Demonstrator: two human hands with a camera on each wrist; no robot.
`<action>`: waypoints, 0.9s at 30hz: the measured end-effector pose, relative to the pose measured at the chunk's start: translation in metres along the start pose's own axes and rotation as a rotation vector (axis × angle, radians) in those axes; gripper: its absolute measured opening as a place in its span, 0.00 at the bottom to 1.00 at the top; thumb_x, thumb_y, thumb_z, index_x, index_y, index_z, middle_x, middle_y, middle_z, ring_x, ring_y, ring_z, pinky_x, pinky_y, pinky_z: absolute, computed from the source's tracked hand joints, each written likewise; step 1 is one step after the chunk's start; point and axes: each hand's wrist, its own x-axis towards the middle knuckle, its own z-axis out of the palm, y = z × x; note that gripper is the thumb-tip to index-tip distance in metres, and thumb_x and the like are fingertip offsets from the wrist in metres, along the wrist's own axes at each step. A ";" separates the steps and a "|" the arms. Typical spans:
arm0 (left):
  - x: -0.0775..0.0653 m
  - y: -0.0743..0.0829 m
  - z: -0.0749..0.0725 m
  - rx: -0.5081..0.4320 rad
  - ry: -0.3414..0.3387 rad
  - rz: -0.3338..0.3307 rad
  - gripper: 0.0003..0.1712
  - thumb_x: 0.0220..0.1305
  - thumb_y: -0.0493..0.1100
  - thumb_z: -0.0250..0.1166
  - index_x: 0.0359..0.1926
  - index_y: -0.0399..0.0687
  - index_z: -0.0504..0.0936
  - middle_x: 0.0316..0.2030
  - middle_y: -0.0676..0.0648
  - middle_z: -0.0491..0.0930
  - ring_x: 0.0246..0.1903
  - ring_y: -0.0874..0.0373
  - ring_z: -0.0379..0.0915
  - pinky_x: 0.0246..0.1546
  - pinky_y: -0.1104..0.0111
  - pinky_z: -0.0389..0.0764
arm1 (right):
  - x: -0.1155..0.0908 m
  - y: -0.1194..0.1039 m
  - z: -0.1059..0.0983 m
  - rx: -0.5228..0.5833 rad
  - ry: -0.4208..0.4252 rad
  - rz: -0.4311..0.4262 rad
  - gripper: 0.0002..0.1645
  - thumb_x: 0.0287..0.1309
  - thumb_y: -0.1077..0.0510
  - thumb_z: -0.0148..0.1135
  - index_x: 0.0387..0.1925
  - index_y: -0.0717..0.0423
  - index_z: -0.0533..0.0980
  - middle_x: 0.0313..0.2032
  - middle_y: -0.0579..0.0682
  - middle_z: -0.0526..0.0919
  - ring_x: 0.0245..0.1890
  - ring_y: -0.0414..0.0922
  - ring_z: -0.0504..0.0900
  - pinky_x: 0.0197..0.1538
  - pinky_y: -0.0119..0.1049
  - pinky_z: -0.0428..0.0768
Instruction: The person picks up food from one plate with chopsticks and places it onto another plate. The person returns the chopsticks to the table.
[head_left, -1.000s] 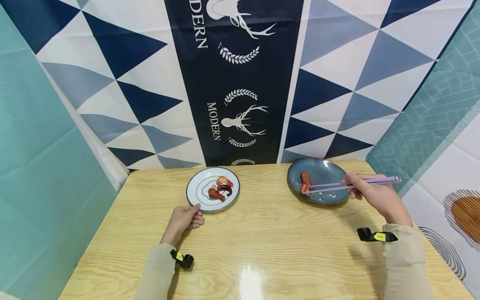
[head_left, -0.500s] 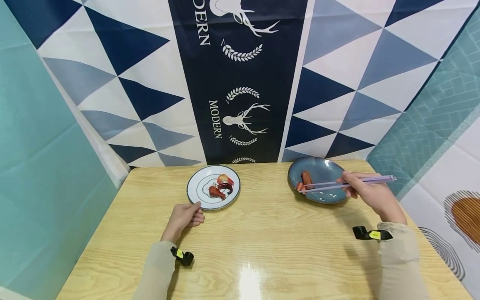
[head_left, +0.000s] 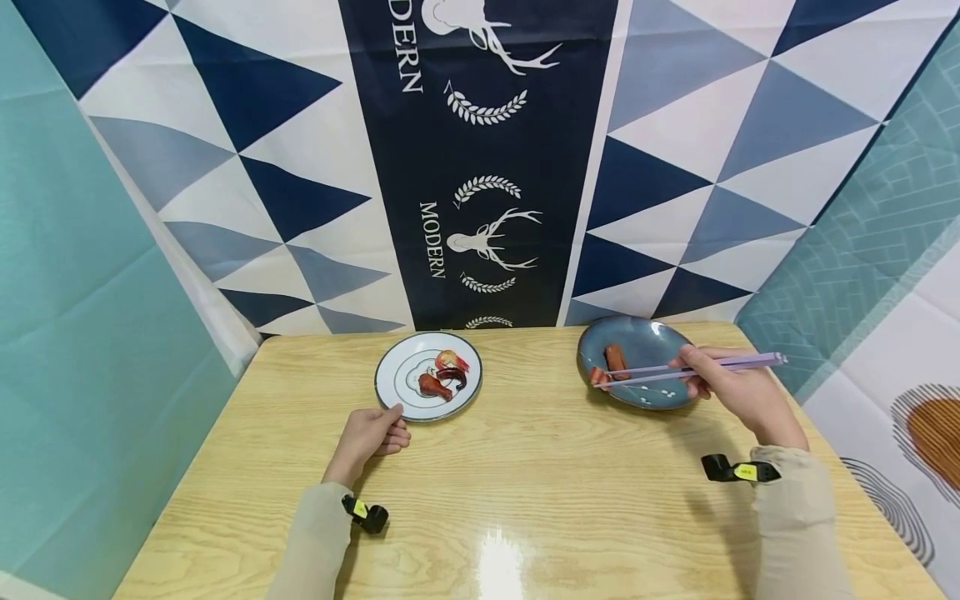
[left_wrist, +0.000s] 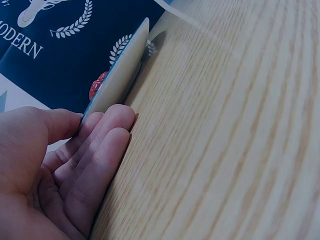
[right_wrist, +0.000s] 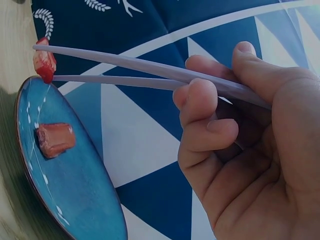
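Observation:
My left hand point(head_left: 367, 435) pinches the near rim of a white plate point(head_left: 396, 367) with a dark edge between thumb and fingers. On it lie a drumstick point(head_left: 433, 386), a dark curved piece point(head_left: 452, 377) and a shrimp-like orange-red piece point(head_left: 452, 360). In the left wrist view the plate point(left_wrist: 119, 82) looks tilted, its underside showing. My right hand point(head_left: 738, 392) holds a pair of light purple chopsticks point(head_left: 757, 361). Their tips pinch a red-and-pale piece of food point(right_wrist: 45, 61) at the left rim of a blue plate point(head_left: 652, 343). A brown sausage piece point(head_left: 616, 358) lies on that plate.
Both plates stand near the back of a wooden table point(head_left: 525, 467), with a stretch of tabletop between them. A patterned cloth point(head_left: 487, 167) hangs right behind the table. Teal cloth point(head_left: 90, 333) hangs at the left, and more patterned cloth point(head_left: 862, 233) at the right.
My right hand has moved a little to the left, and the red piece between the chopsticks has shifted from beside the sausage toward the blue plate's left rim. My left hand keeps its hold.

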 end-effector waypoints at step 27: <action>-0.002 0.003 0.001 0.012 0.009 -0.006 0.24 0.76 0.53 0.61 0.37 0.34 0.86 0.26 0.46 0.88 0.24 0.62 0.85 0.31 0.71 0.90 | 0.016 -0.008 0.008 0.007 -0.070 0.084 0.36 0.77 0.35 0.48 0.51 0.64 0.81 0.26 0.46 0.81 0.26 0.41 0.78 0.30 0.35 0.75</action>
